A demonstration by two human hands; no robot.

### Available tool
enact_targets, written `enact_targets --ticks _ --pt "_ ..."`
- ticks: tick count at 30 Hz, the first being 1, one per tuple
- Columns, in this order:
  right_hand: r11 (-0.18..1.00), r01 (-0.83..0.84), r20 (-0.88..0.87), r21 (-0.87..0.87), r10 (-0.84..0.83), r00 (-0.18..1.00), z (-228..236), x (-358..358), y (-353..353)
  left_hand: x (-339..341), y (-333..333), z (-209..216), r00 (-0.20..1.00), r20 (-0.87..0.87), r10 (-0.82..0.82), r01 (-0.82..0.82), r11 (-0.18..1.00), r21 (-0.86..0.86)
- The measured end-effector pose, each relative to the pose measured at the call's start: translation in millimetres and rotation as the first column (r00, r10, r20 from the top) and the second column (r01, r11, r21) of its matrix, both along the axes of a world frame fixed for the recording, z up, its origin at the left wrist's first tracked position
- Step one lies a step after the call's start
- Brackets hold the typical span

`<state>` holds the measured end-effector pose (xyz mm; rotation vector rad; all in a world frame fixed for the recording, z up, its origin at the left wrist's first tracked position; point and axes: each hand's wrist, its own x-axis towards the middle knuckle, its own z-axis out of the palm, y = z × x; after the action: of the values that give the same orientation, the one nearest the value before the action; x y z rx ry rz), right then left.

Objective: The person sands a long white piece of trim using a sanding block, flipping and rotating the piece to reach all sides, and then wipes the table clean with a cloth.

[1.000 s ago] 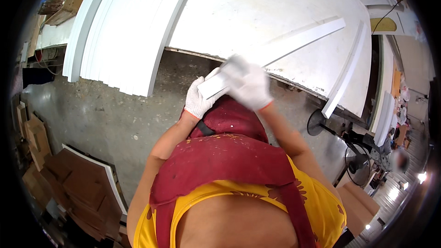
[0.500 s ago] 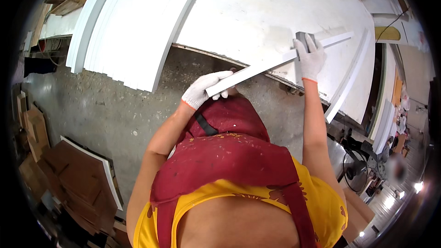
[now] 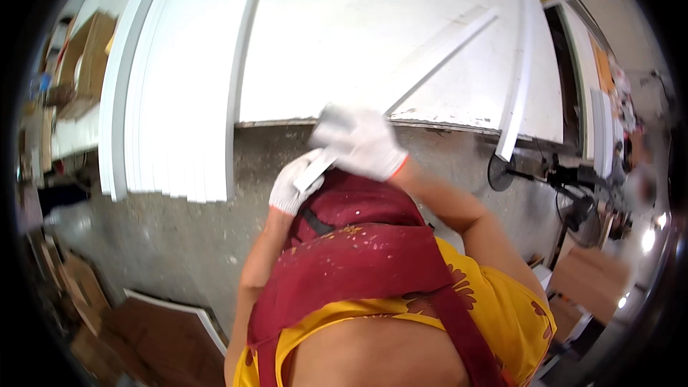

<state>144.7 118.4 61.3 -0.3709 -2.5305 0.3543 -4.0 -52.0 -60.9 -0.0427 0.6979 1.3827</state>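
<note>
One white strip (image 3: 446, 51) slants past the surface (image 3: 322, 43) edge; left hand's (image 3: 292, 181) fingers clamped on its near end. Right hand (image 3: 362, 142) blurred, hides mid-strip; can't tell its fingers' state.

No words, labels, brands, numbers or signs can be read, whether on the white strip (image 3: 314, 170), the 2 gloves (image 3: 369, 147), the red apron (image 3: 351, 265) or the white worktable (image 3: 322, 50). The clutter (image 3: 622, 100) along the right side is too small and blurred for any marking to be legible.
</note>
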Motion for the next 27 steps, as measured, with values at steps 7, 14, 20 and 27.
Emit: enact_targets --ticks 7,14,20,27 --pt "0.589 0.803 0.23 0.089 -0.797 0.559 -82.3 143.9 216.9 -14.6 12.6 30.9 0.916 -0.306 -0.259 0.285 0.958 0.041" --pt "0.985 0.155 0.03 -0.081 -0.153 0.988 -13.0 51.7 2.2 -36.7 33.4 67.3 0.429 -0.599 -0.677 0.683 0.676 -0.275" --pt "0.968 0.25 0.12 -0.025 -0.246 0.962 -22.4 96.4 73.7 -51.3 -46.1 76.0 0.591 -0.419 -0.689 0.612 0.721 -0.324" --pt "0.36 0.933 0.313 -0.002 -0.886 0.343 -34.4 228.3 382.6 -63.4 -61.2 72.0 0.647 -0.283 -0.708 0.644 0.706 -0.294"
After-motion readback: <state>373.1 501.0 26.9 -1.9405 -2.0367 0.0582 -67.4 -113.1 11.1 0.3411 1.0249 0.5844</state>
